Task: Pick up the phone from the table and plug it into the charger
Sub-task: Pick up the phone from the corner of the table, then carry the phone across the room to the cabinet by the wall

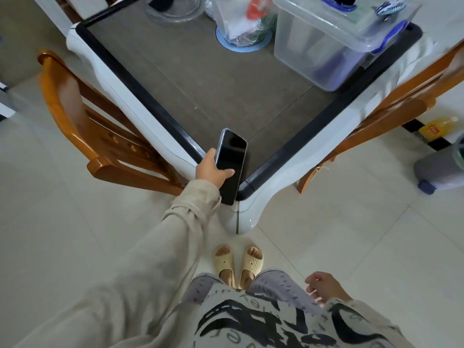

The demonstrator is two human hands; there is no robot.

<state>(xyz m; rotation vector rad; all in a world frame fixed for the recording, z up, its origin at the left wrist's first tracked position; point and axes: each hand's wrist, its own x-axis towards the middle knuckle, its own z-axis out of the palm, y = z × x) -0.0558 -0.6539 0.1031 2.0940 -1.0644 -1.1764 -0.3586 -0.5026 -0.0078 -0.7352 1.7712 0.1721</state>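
A black phone (230,162) with a dark screen and pale case edge is held over the near corner of the brown table (200,79). My left hand (209,170) grips its left side, thumb across the lower screen. My right hand (324,287) hangs low beside my hip, fingers loosely curled, holding nothing. No charger or cable shows in this view.
Wooden chairs stand at the table's left (82,126) and right (391,106). A clear plastic storage box (326,43) and a plastic bag (241,21) sit at the table's far side. A grey bin (442,169) and yellow bottle (437,126) are on the tiled floor at right.
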